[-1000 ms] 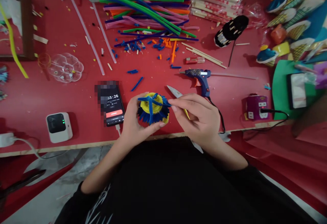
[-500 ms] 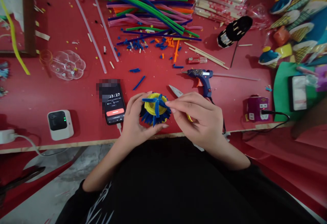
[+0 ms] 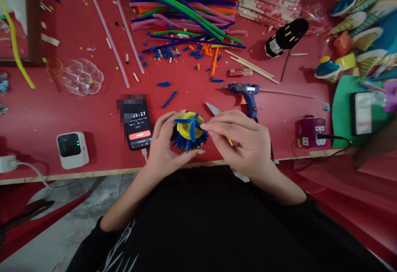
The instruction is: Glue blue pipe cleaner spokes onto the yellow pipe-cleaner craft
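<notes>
A worker in a dark top bends over a red tabletop (image 3: 105, 106), with a blue-and-yellow craft piece (image 3: 191, 133) held between two bare hands at the near edge, around the middle of the scene. The left hand (image 3: 164, 143) curls around the left side of the piece, its grip filled by the blue fringe (image 3: 182, 143) below a yellow ring (image 3: 181, 130). On the right, the right hand (image 3: 243, 143) shows a narrow grip, thumb and forefinger meeting at the end of a short blue strip (image 3: 198, 123) by the ring's right rim. Other blue strips cross the ring's opening; whether the piece rests on the tabletop or is held just above it cannot be told.

The step in hand appears to be the setting of that strip against the ring. The next move would call for a steady left hand and light, exact pressure from the right fingertips, so that the strip sits true without dragging its neighbours askew.

A pointed blade (image 3: 213, 109) lies partly hidden by the right hand. Farther off and to the right rests a blue glue gun (image 3: 246, 93); to the left lie a phone (image 3: 138, 129) and, farther away, a loose blue length (image 3: 169, 99).
</notes>
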Demonstrator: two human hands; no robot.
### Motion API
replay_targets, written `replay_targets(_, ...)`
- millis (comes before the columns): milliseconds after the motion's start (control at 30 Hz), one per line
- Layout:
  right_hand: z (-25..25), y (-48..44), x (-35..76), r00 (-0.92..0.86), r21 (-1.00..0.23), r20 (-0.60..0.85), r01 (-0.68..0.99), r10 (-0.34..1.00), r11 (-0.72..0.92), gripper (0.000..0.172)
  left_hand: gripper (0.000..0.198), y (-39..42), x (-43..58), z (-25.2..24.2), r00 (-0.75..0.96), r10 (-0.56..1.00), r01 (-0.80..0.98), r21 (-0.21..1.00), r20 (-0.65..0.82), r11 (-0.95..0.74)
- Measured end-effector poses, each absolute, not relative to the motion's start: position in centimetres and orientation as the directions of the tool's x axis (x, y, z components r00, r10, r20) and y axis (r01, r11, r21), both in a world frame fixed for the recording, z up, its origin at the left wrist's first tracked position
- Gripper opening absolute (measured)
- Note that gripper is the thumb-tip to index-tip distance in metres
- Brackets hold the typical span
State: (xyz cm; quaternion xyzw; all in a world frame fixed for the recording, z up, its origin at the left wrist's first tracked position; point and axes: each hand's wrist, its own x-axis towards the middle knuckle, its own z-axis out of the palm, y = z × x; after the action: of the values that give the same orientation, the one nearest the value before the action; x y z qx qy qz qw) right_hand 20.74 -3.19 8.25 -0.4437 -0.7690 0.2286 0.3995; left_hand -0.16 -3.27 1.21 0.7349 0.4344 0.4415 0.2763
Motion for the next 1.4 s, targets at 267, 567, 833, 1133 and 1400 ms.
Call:
replay_targets(267,7.8,-3.3,21.0,-0.29,-0.71,0.403,0.5,0.868,0.496,0.027,0.088,-3.1,-0.4,1.4,0.258,0.886,0.376,0.804,0.387,-0.46)
replay_targets(567,8.1,-3.4,21.5,-0.265,-0.797,0.36,0.41,0.895,0.442,0.017,0.091,-3.3,-0.4,1.2,0.259,0.889,0.337,0.828,0.376,-0.449)
replay_targets(833,8.9,-3.8,21.6,-0.243,-0.755,0.405,0.455,0.882,0.472,0.014,0.089,-3.4,-0.7,1.3,0.3,0.854,0.333,0.792,0.425,-0.511)
replay_targets(1133,9.6,-3.8,20.7,-0.291,-0.601,0.508,0.554,0.811,0.576,0.015,0.071,-3.6,-1.0,1.7,0.304,0.816,0.396,0.714,0.492,-0.578)
replay_targets(1400,9.5,-3.6,20.7,-0.335,-0.617,0.49,0.518,0.804,0.592,0.013,0.08,-3.4,-1.2,0.8,0.306,0.801,0.322,0.736,0.514,-0.595)
